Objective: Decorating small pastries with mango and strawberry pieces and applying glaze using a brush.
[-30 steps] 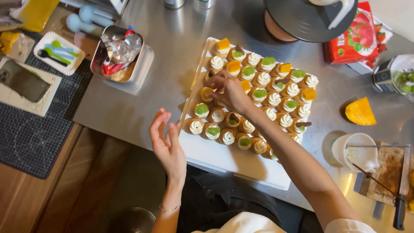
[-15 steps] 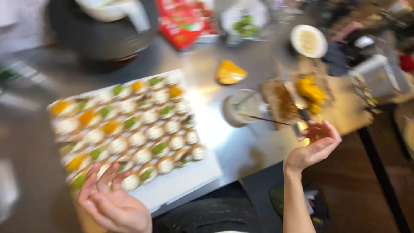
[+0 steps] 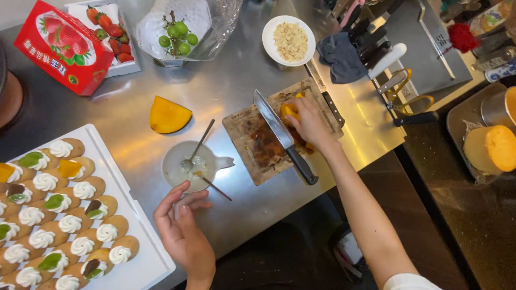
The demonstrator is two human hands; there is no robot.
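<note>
My right hand (image 3: 309, 121) reaches onto a small wooden cutting board (image 3: 258, 145) and closes its fingers on an orange fruit piece (image 3: 288, 110). A large knife (image 3: 282, 134) lies across the board just left of that hand. My left hand (image 3: 180, 223) hovers with fingers apart at the counter's near edge, holding nothing, just below a small white bowl (image 3: 180, 172) that has a spoon (image 3: 198, 147) in it. A white tray (image 3: 131, 244) of small cream-topped pastries lies to the left of that hand.
An orange fruit wedge (image 3: 168, 114) lies on the steel counter (image 3: 226, 86). At the back stand a red box (image 3: 56, 45), strawberries (image 3: 110, 27), green grapes (image 3: 177, 37) and a white dish of chopped nuts (image 3: 289, 40). Scissors (image 3: 403, 94) and a grey cloth (image 3: 341, 56) lie to the right.
The view has swung right from the pastry tray to the cutting board. My right hand has moved from the pastries to the fruit on the board. My left hand stays low at the counter edge.
</note>
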